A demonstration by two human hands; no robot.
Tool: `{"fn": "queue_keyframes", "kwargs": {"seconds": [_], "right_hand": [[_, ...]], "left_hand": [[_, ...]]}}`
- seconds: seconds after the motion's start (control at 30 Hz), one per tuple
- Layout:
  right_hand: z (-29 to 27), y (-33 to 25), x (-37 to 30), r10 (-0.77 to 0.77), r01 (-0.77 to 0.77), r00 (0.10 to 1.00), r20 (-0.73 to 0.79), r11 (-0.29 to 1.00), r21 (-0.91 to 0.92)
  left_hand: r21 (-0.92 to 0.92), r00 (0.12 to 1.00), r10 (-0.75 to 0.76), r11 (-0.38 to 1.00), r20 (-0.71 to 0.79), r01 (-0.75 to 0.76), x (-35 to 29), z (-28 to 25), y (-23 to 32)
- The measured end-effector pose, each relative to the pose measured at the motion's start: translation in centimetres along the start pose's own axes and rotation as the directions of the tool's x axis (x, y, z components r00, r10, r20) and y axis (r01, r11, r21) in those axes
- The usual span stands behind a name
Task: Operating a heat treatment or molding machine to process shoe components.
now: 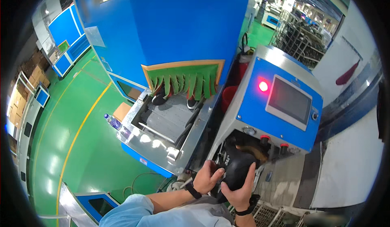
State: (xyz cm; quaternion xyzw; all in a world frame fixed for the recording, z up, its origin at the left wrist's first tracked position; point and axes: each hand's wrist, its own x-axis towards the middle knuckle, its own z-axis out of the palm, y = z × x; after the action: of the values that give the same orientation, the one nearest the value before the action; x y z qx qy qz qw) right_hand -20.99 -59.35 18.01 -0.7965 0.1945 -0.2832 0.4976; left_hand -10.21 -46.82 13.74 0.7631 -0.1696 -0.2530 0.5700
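A black shoe upper (236,171), rounded and soft-looking with a small pale mark, is between my two hands at the front of a blue-and-grey machine (248,105). My left hand (206,178) grips its left side with curled fingers, thumb pointing toward it. On the near right side, my right hand (241,189) presses it between thumb and forefinger. The upper's far end sits in the dark opening under the control panel, beside a brown curved part (254,152). What lies beneath the upper is hidden.
A conveyor (168,117) runs from a large blue cabinet (187,23), with two dark shoes (159,98) below its green strip curtain (183,78). A bottle (113,121) stands at the conveyor's left edge. Red buttons (265,139) and a dark screen (289,102) are on the panel.
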Motion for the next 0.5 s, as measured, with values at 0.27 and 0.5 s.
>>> {"fn": "queue_keyframes", "kwargs": {"seconds": [0.27, 0.5], "right_hand": [[-7.0, 3.3, -4.0, 0.252, -0.272, 0.955, 0.160, 0.954, 0.123], [-10.2, 12.5, -7.6, 0.620, -0.387, 0.784, 0.034, 0.445, 0.808]], "left_hand": [[0.260, 0.710, 0.410, 0.730, 0.573, -0.631, -1.9, 4.0, -5.5], [0.056, 0.793, -0.091, 0.996, 0.602, 0.072, 0.3, 3.5, -0.3]]}}
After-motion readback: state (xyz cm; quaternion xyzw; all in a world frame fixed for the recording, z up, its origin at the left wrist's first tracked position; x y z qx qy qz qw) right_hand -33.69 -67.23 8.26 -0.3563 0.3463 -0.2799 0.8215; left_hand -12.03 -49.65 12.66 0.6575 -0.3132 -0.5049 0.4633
